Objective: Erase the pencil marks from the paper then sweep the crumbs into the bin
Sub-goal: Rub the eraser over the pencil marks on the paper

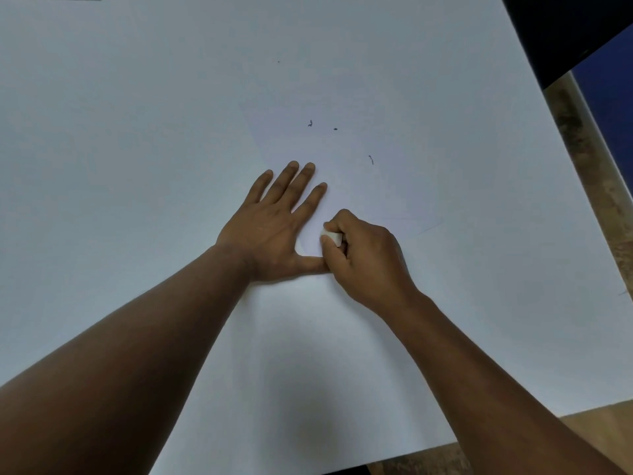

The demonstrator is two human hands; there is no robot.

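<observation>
A white sheet of paper (359,186) lies on the white table (137,132), barely distinct from it. My left hand (270,224) presses flat on the paper's left part, fingers straight and spread. My right hand (363,258) grips a small white eraser (331,237) and holds it against the paper just right of my left thumb. A few dark eraser crumbs (310,124) lie on the paper beyond my hands, with another crumb (371,160) further right. A faint pencil line (430,228) shows near the paper's right edge. No bin is in view.
The table's right edge (561,108) runs diagonally, with a worn wooden surface (589,159) beyond it. A dark object (561,25) fills the top right corner. The table's near edge (479,437) is at the lower right.
</observation>
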